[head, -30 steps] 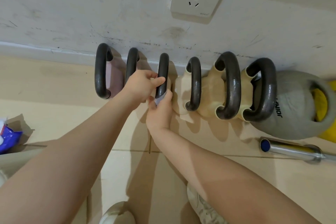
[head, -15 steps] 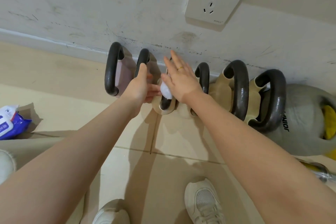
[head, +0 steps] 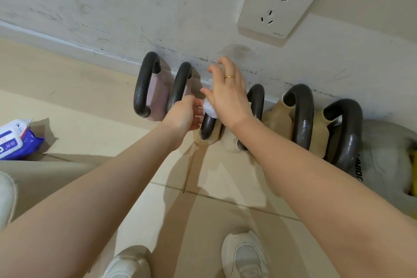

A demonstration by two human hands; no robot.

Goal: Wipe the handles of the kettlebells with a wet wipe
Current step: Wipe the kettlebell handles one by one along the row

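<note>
Several kettlebells with dark handles stand in a row against the wall: two pink ones (head: 144, 88) at the left, then beige ones (head: 301, 117), then a big grey one (head: 383, 165). My right hand (head: 228, 95) lies over the third handle (head: 207, 126) and presses a bunched white wet wipe (head: 210, 108) onto it, fingers spread toward the wall. My left hand (head: 184, 115) reaches in from the left, its fingers at the same handle just below the wipe. The upper part of that handle is hidden by my hands.
A blue and white pack of wipes (head: 15, 140) lies on the tiled floor at the left. A wall socket (head: 277, 4) sits above the row. My white shoes (head: 244, 255) stand below. Something yellow (head: 413, 171) shows behind the grey kettlebell.
My right hand rose from the lower end of the third handle to lie on top of it with the wipe. The left hand stayed at the handle. The view shifted left.
</note>
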